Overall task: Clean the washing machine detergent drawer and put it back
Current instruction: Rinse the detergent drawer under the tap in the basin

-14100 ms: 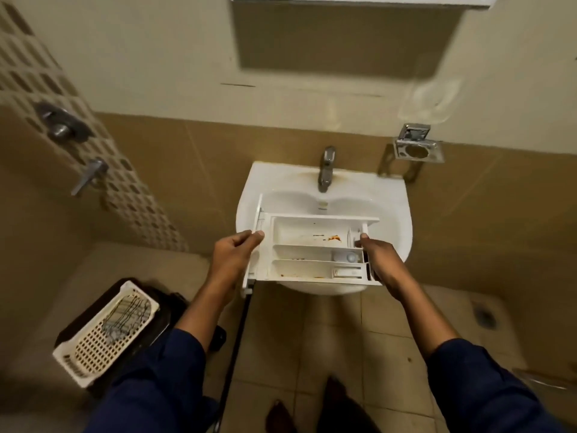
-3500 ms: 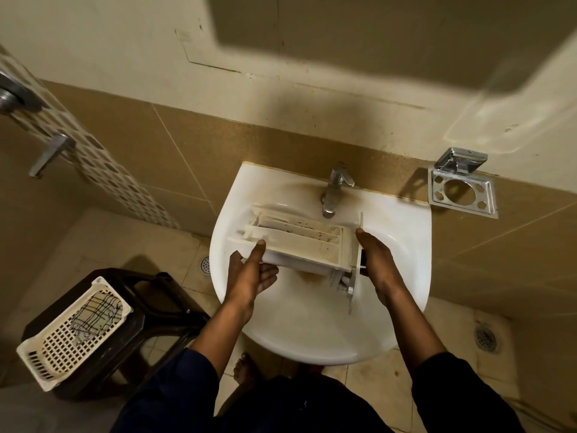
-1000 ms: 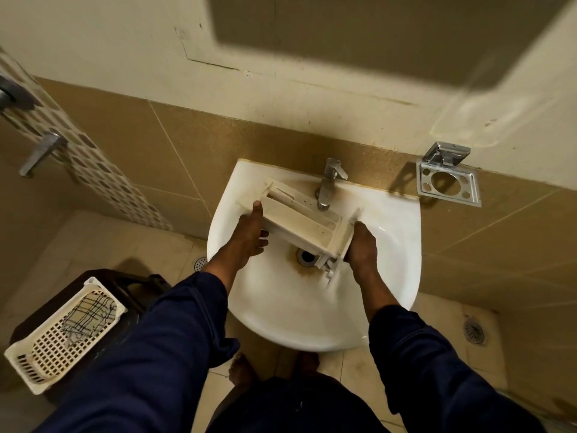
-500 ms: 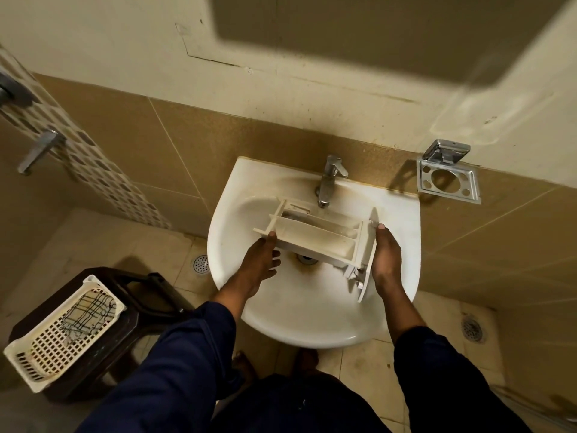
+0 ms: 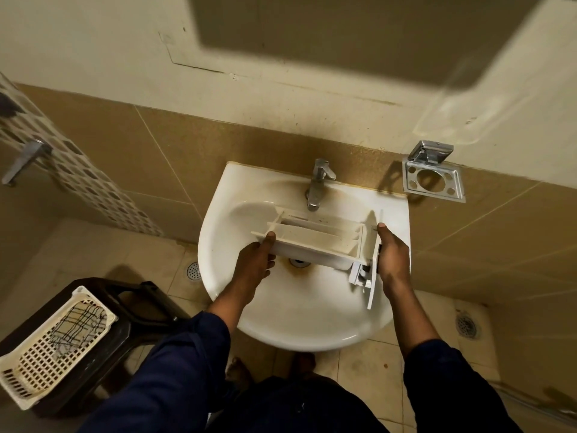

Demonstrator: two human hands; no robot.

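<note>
Now left hand (image 5: 253,265) and right hand (image 5: 394,260) grip the drawer (image 5: 315,243) — leveller (under the tap (image 5: 317,182)).

Cream wall (image 5: 93,42) above tan tiles (image 5: 156,145); beige tiled floor (image 5: 93,245), 2 drains (image 5: 193,270); dark stool (image 5: 150,304), possibly plastic.

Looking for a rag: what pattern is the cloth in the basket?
The cloth is pale with dark checked lines; head view.
</note>
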